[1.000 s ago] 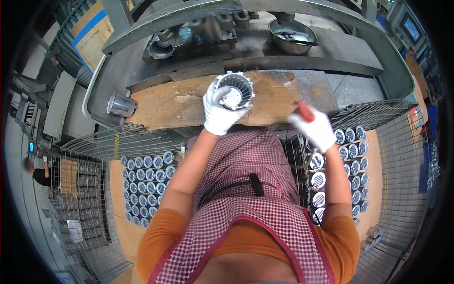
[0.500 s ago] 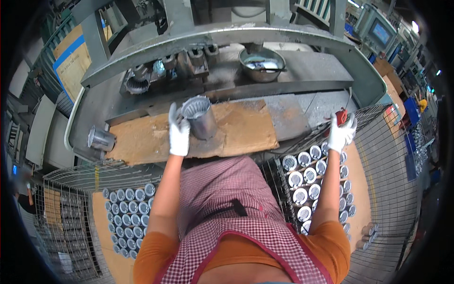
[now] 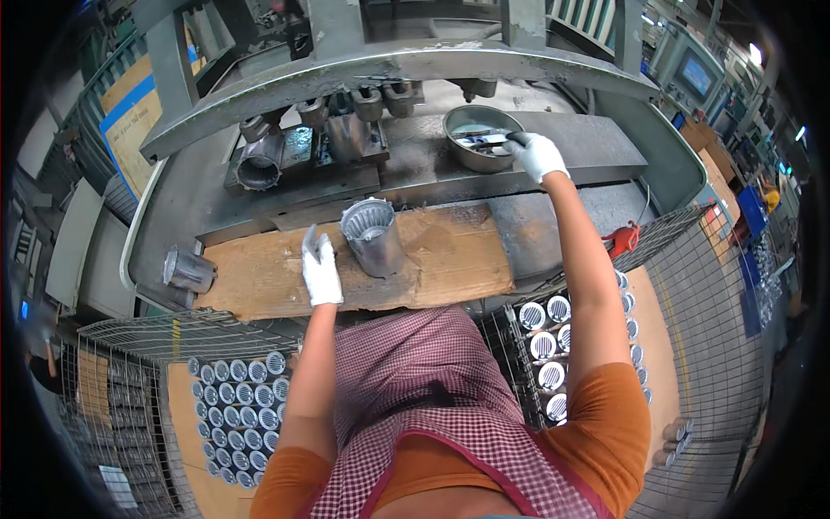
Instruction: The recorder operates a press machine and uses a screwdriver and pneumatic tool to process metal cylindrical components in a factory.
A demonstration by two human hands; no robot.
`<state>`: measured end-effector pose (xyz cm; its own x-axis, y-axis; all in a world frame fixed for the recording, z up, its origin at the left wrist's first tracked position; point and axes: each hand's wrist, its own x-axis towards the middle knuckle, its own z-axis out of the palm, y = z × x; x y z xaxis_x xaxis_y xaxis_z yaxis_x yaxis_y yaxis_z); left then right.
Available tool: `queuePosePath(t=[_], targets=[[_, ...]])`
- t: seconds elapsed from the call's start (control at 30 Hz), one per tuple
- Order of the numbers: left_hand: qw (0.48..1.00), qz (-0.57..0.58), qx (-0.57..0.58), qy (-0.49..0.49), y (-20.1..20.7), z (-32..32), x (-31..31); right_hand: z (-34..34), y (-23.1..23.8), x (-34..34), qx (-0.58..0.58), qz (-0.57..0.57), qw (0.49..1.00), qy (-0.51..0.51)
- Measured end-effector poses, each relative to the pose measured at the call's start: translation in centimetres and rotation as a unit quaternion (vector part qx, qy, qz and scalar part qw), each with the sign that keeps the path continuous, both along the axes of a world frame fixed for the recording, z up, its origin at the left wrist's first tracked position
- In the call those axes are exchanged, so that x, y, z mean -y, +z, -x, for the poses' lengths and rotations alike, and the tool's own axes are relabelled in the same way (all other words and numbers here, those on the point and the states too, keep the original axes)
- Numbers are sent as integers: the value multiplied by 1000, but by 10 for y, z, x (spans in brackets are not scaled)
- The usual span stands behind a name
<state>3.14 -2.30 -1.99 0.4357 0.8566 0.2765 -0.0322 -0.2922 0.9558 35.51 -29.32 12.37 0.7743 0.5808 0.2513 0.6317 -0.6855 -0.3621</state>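
Observation:
My left hand (image 3: 321, 270), in a white glove, is open beside a grey ribbed metal cylinder (image 3: 377, 240), its fingers pointing up and apart. The cylinder stands upright on the cardboard sheet (image 3: 458, 251), its open ribbed end facing up. My right hand (image 3: 538, 158), also gloved, reaches to the right rim of a metal bowl (image 3: 484, 161). Its fingers close on the handle end of a dark-handled tool (image 3: 488, 138) lying in the bowl; the fingertips are partly hidden. A second metal cylinder (image 3: 189, 270) lies on its side at the cardboard's left end.
Across the back runs a machine beam (image 3: 415, 65), with metal cylinders (image 3: 261, 164) on the fixtures below. A red tool (image 3: 621, 240) rests on the right wire basket's edge (image 3: 670, 227). Both side baskets hold rows of round metal parts (image 3: 246, 395).
My right hand has left the red tool at the basket edge and moved inward and away from me to the bowl. My left hand stays by the upright cylinder; the whole view has shifted slightly.

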Motion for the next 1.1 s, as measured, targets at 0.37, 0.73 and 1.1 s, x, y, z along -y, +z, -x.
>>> queuePosePath(t=[0.37,0.73,1.1], targets=[[1000,8,-16,-8,-7,3,-3,62,18,-18,214,-172,962,2],[995,-58,-83,5,10,8,5,103,70,-158,319,-221,909,155],[996,-38,-7,-77,24,11,14,31,67,-63,260,-291,921,-5]])
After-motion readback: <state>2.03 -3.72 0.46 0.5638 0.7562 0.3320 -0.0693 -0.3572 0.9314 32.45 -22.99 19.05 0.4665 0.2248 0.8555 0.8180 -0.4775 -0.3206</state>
